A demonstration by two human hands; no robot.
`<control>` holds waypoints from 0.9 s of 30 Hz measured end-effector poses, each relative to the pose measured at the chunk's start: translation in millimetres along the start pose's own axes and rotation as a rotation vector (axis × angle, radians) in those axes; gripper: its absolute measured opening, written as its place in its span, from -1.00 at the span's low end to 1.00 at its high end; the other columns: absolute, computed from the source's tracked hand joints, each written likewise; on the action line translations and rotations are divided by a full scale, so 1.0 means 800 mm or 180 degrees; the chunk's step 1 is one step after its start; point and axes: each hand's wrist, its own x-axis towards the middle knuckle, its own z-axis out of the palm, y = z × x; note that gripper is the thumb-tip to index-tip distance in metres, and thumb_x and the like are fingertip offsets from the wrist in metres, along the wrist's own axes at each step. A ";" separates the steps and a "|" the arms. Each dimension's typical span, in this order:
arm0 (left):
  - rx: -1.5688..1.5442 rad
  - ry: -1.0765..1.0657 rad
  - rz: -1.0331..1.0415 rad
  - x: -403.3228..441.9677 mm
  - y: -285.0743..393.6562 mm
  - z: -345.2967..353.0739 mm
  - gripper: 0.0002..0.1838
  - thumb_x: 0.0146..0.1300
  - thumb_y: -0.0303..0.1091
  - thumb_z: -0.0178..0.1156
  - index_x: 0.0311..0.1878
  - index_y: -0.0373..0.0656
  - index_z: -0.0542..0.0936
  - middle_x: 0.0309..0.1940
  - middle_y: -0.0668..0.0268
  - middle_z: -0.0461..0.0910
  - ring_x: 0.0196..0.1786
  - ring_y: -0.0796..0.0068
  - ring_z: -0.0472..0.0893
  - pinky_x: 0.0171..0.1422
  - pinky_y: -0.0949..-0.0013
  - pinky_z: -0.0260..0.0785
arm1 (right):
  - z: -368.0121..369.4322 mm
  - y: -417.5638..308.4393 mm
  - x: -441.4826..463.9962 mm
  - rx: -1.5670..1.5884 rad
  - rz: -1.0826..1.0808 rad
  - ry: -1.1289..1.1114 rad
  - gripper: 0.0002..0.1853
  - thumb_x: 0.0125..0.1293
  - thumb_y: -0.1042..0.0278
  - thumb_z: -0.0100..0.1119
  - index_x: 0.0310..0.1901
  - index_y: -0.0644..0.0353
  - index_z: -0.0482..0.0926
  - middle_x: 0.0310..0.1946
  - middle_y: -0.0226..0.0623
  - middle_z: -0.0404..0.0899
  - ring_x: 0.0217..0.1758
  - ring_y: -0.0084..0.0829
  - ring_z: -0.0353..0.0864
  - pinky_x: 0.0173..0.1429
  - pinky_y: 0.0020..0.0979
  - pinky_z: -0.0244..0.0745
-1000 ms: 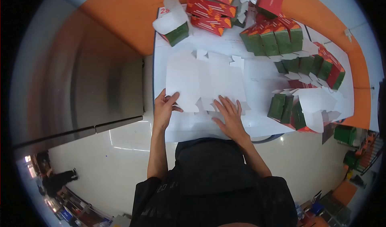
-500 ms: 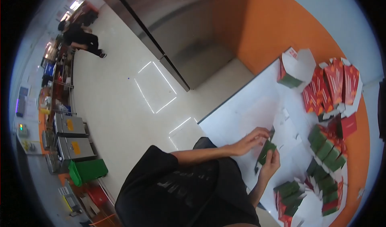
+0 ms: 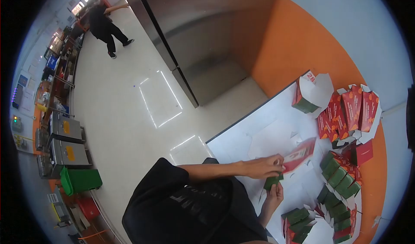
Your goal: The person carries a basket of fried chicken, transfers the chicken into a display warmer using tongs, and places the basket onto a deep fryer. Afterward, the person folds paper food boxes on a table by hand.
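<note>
Both my hands hold a partly folded cardboard food box (image 3: 301, 154) over the white table. One red-and-white panel of it stretches away to the upper right, slightly blurred, and a green part (image 3: 271, 183) lies between my hands. My left hand (image 3: 264, 167) is closed on the box from above, fingers bent at the join of red and green. Lower down, my right hand (image 3: 275, 195) grips the green part, with some of its fingers hidden. Several folded red-and-green boxes (image 3: 341, 174) stand to the right of my hands.
The white table (image 3: 242, 133) also carries a large open box (image 3: 308, 97) and a stack of red boxes (image 3: 352, 112) by the orange wall. A steel cabinet (image 3: 207, 40) stands beyond. A green bin (image 3: 81, 180) is at left; a person in black (image 3: 106, 27) stands far off.
The box's red panel now shows beyond my left hand, which has moved down slightly over the green part. The far person has turned and stretched out an arm. The view has shifted a little.
</note>
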 end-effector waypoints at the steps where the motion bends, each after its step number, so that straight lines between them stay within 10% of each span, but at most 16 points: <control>1: 0.0026 -0.0197 -0.0083 -0.003 0.005 0.007 -0.73 0.43 -0.33 0.27 0.16 -0.05 0.61 0.16 0.10 0.34 0.16 0.09 0.47 0.24 0.13 0.43 | -0.001 0.000 0.002 0.0066 0.0022 -0.0074 -0.71 0.51 0.45 0.22 0.17 0.39 0.56 -0.04 -0.20 0.70 -0.01 -0.45 0.66 0.18 -0.35 0.56; 8: 0.0236 0.0646 0.0028 -0.013 -0.026 0.034 -0.80 0.47 -0.28 0.24 0.10 0.00 0.62 0.15 0.08 0.34 0.22 0.05 0.44 0.29 0.12 0.43 | -0.022 0.015 0.004 -0.0294 -0.0137 -0.0247 -0.75 0.45 0.43 0.31 0.06 0.37 0.63 -0.13 -0.27 0.72 -0.11 -0.53 0.64 0.08 -0.44 0.52; 11: -0.0334 0.0853 -0.1282 -0.020 -0.034 0.053 -0.80 0.51 -0.21 0.20 0.09 0.00 0.63 0.20 0.08 0.31 0.25 0.09 0.41 0.30 0.13 0.42 | -0.022 0.020 -0.002 -0.0543 -0.0217 -0.0310 -0.74 0.43 0.43 0.33 0.06 0.39 0.65 -0.14 -0.27 0.73 -0.12 -0.53 0.65 0.07 -0.43 0.52; 17: 0.0086 -0.0496 -0.0655 -0.029 -0.003 0.024 -0.74 0.55 -0.09 0.16 0.10 0.01 0.64 0.22 0.06 0.30 0.18 0.11 0.47 0.24 0.15 0.45 | -0.020 -0.017 -0.004 -0.1148 -0.0358 -0.0337 -0.70 0.42 0.44 0.33 0.08 0.46 0.66 -0.17 -0.26 0.72 -0.12 -0.50 0.65 0.05 -0.43 0.51; 27: 0.0093 -0.0102 -0.0026 -0.027 0.002 0.030 -0.79 0.52 -0.13 0.19 0.09 0.05 0.64 0.20 0.02 0.33 0.15 0.03 0.46 0.25 0.10 0.43 | -0.009 -0.095 -0.012 -0.2858 -0.1050 -0.0616 -0.69 0.28 0.54 0.37 0.06 0.32 0.71 -0.26 -0.06 0.74 -0.20 -0.38 0.68 -0.06 -0.31 0.55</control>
